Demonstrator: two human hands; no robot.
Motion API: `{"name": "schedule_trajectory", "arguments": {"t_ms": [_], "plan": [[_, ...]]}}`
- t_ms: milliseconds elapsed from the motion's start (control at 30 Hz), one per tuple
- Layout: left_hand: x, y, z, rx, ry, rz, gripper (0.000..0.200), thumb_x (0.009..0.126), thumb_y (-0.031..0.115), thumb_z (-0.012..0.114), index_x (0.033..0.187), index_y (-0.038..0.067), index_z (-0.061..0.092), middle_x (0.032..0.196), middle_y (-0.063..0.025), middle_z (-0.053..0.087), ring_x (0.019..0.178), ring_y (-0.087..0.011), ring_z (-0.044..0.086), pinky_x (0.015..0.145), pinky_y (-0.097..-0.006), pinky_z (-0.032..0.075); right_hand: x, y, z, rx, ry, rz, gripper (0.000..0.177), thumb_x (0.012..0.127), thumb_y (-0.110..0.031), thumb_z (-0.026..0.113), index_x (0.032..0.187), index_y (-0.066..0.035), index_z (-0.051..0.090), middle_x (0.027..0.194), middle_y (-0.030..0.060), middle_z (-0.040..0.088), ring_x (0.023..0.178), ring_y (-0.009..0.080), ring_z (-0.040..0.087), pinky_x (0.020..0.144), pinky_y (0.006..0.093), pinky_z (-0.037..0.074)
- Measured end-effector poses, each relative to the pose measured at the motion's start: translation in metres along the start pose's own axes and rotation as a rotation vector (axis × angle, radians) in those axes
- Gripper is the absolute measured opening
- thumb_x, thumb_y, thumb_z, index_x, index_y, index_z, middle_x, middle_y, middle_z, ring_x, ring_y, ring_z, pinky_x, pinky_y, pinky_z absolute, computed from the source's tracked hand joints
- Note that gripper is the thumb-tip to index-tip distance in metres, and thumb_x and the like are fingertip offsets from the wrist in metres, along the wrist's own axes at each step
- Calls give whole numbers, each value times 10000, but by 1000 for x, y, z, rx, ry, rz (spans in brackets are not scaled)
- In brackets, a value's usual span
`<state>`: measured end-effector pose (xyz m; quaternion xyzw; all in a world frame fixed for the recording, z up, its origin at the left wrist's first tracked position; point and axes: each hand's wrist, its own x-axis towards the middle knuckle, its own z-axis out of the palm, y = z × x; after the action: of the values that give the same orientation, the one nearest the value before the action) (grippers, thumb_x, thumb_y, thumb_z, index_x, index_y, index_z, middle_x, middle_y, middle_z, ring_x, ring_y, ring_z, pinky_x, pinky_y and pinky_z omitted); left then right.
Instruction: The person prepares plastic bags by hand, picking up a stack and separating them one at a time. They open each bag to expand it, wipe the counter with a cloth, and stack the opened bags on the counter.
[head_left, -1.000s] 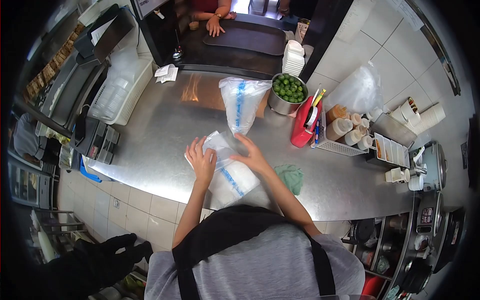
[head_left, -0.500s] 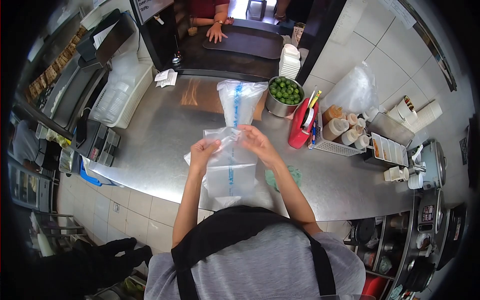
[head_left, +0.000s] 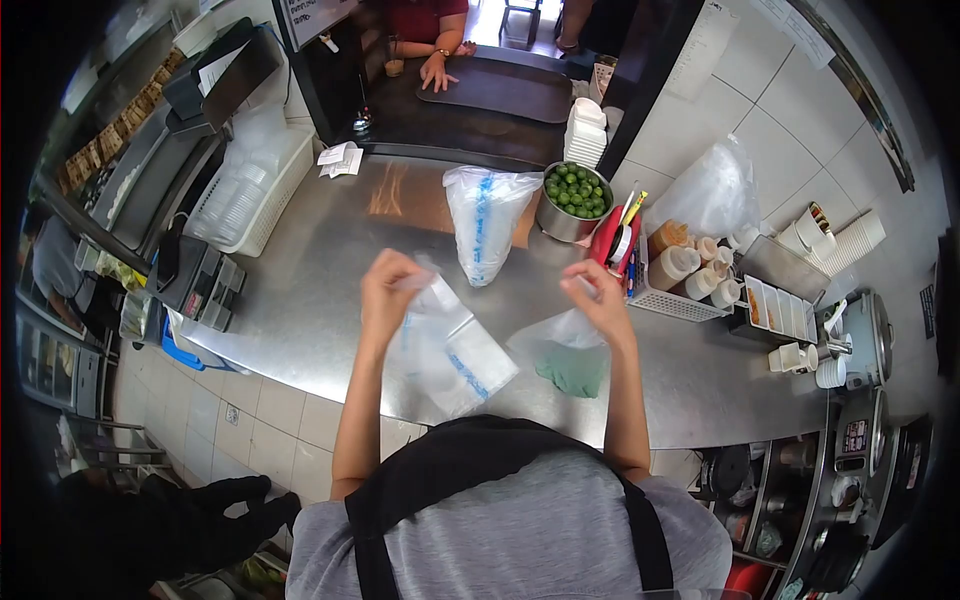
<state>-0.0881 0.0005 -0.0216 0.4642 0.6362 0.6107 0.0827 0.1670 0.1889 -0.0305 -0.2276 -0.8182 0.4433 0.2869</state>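
My left hand (head_left: pixel 392 298) pinches the top of a clear plastic bag with blue print (head_left: pixel 460 350), which hangs slanting over the steel counter (head_left: pixel 300 270). Off to the right, my right hand (head_left: pixel 600 302) is closed on a thin clear plastic bag (head_left: pixel 545 338). Through and below that second bag shows a crumpled green cloth (head_left: pixel 570 370) lying on the counter. Ahead of both hands, apart from them, lies a whitish plastic bag with a blue printed stripe (head_left: pixel 487 225).
A steel pot of green limes (head_left: pixel 576 203) stands beyond my right hand, by a red holder (head_left: pixel 607 235) and a basket of sauce bottles (head_left: pixel 680 285). At left is a white basket of plastic cups (head_left: pixel 262 205). Another person's hand (head_left: pixel 437 72) rests on a dark tray (head_left: pixel 500 90).
My hands have moved apart, left hand to the left and right hand to the right. The plastic between them has separated into two pieces, uncovering the lower part of the bag lying ahead.
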Motion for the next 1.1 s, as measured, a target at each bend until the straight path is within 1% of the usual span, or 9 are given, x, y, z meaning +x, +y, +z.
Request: {"name": "schedule_trajectory", "arguments": {"t_ms": [233,367,433,567,600,733,867,933,1100], "plan": [[8,56,40,440,-148,509,188,773,144,629,643,25,564,669,-24,492,646,-123,488,574,-255,353,11,-78,43,611,-401,65,376,745,-64,650,1096,-24,524,911,41,590,875,118,538,768,217,404],[0,40,38,-707,-429,-278,261,838,228,579,656,46,539,625,0,483,594,-74,470,541,-237,375,15,-58,33,548,-949,200,326,723,-92,686,1013,-4,566,831,45,596,803,106,540,708,203,403],[-9,30,39,-1155,-584,-641,280,861,264,554,685,47,542,609,8,482,568,-55,459,526,-218,384,18,-47,34,759,-771,-17,209,757,-167,662,869,1,608,767,36,589,740,93,534,669,209,405],[-19,17,45,-1004,-756,-501,319,888,298,493,690,51,532,553,-6,475,455,-68,442,454,-241,409,5,-47,35,1207,-416,134,308,790,-285,631,720,14,616,640,45,571,601,109,528,552,217,398],[-11,17,42,-1155,-883,-240,309,895,289,480,699,55,525,559,-27,501,474,-93,482,481,-248,429,6,-40,33,1089,-574,88,331,794,-308,622,710,12,611,632,54,571,569,119,526,522,224,392],[15,37,25,-1689,-1075,-458,234,879,240,515,813,26,585,639,-36,571,582,-112,547,540,-243,445,14,-27,29,1127,-764,-181,388,804,-383,588,705,-8,594,618,74,577,500,133,520,449,238,370],[38,41,25,-855,-931,-398,178,859,189,547,843,18,595,678,-13,580,575,-79,538,540,-228,452,30,-7,16,1286,-442,-96,347,811,-366,586,774,-21,584,666,42,583,563,108,528,484,224,387],[66,45,26,-757,-737,-397,143,841,152,569,859,14,602,694,2,579,588,-65,537,555,-214,454,50,-49,19,1179,150,245,251,831,-278,583,772,-35,559,700,-5,550,609,80,507,519,207,385],[133,-2,49,-188,-184,-137,74,774,53,545,806,29,608,665,-6,562,584,-89,541,565,-219,452,129,-25,28,549,251,-68,21,809,-50,531,812,-33,542,721,-14,511,665,67,475,601,202,387]]}}
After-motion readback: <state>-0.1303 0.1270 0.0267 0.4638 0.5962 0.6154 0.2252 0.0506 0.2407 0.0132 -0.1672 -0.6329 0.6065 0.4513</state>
